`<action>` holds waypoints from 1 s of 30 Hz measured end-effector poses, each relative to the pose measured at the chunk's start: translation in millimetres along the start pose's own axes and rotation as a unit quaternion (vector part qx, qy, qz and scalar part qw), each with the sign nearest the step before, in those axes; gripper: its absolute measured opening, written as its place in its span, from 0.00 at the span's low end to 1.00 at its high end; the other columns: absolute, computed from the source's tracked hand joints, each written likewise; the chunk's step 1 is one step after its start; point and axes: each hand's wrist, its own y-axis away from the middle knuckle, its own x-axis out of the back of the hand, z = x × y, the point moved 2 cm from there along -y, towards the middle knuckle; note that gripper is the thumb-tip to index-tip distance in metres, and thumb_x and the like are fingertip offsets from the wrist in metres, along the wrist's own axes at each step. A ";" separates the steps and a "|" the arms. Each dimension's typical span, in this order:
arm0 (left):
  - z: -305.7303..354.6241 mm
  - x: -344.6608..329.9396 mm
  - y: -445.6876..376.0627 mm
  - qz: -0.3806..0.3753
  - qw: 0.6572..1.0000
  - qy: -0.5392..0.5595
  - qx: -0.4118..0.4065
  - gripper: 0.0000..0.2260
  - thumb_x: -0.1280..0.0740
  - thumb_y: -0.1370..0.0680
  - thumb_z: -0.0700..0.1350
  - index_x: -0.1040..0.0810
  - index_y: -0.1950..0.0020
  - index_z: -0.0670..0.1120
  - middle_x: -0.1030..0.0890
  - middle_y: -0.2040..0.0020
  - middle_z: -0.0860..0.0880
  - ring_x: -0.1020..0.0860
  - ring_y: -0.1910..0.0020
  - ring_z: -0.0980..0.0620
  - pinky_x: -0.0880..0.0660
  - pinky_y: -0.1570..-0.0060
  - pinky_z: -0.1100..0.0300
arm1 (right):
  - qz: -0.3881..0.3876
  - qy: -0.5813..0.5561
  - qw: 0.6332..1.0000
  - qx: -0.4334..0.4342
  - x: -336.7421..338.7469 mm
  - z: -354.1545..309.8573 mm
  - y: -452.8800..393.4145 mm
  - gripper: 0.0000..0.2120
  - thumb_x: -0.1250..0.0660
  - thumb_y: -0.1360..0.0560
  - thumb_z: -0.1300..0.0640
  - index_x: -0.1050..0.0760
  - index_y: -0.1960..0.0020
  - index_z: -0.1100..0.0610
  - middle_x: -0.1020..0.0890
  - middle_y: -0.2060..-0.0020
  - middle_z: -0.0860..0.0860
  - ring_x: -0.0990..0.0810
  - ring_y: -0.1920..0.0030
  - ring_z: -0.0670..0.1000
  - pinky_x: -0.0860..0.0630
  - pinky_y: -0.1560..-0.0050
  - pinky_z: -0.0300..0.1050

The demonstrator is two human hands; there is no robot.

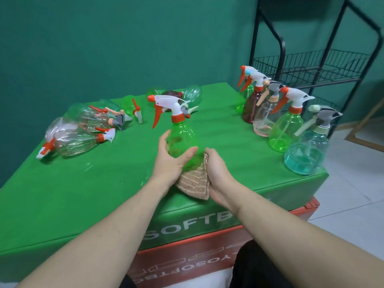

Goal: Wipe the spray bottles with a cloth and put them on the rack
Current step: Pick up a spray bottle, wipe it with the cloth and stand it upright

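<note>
A green spray bottle (182, 142) is gripped upright by the left hand (173, 161) while a cloth (195, 179) is pressed against its base by the right hand (218, 173). Beyond the hands, the rack (311, 67) appears bare; upright bottles (286, 121) stand right, lying bottles (83, 129) left, so most work seems left.

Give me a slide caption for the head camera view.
Left hand steadies a green spray bottle while the right hand wipes it with a tan cloth.
</note>
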 end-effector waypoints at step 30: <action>-8.6 -181.5 -258.6 0.006 0.986 -0.164 -0.018 0.44 0.19 0.30 0.54 0.38 0.20 0.45 0.31 0.22 0.46 0.33 0.23 0.46 0.38 0.25 0.53 | 0.154 0.551 0.795 0.204 118.2 -78.9 -127.0 0.33 0.35 0.24 0.49 0.41 0.21 0.44 0.31 0.30 0.52 0.32 0.35 0.57 0.36 0.28 0.52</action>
